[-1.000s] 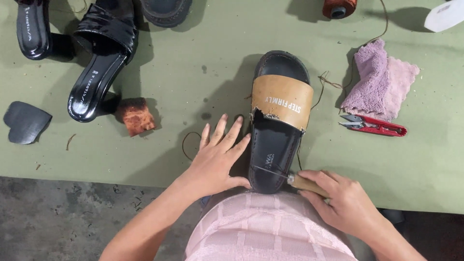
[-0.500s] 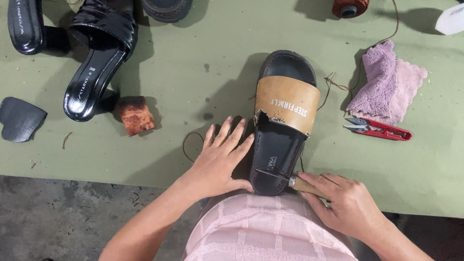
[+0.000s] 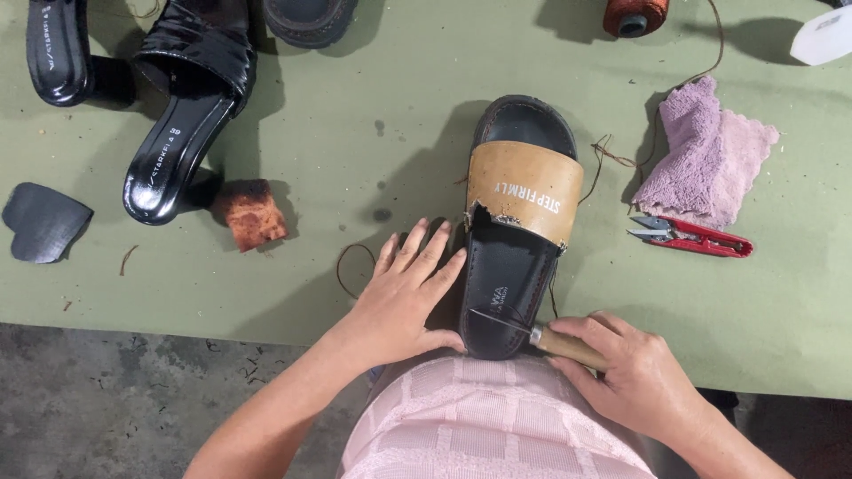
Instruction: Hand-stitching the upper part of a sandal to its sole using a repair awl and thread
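A black slide sandal (image 3: 515,257) with a tan strap lies on the green table (image 3: 355,133), heel toward me. My left hand (image 3: 404,297) rests flat against the sandal's left side, fingers spread on the table. My right hand (image 3: 635,372) grips a wooden-handled awl (image 3: 541,335) whose thin metal tip lies across the sandal's heel. A brown thread (image 3: 612,155) trails from the sandal toward a spool.
Red thread snips (image 3: 697,235) and a pink cloth (image 3: 706,155) lie to the right. A rust-coloured spool (image 3: 632,16) stands at the top. Black heeled sandals (image 3: 177,115) lie top left, with a brown sponge block (image 3: 253,213) and a dark sole piece (image 3: 43,222) nearby.
Both hands keep nearly the same hold; the awl tip has slid a little further over the heel. The view shifted slightly.
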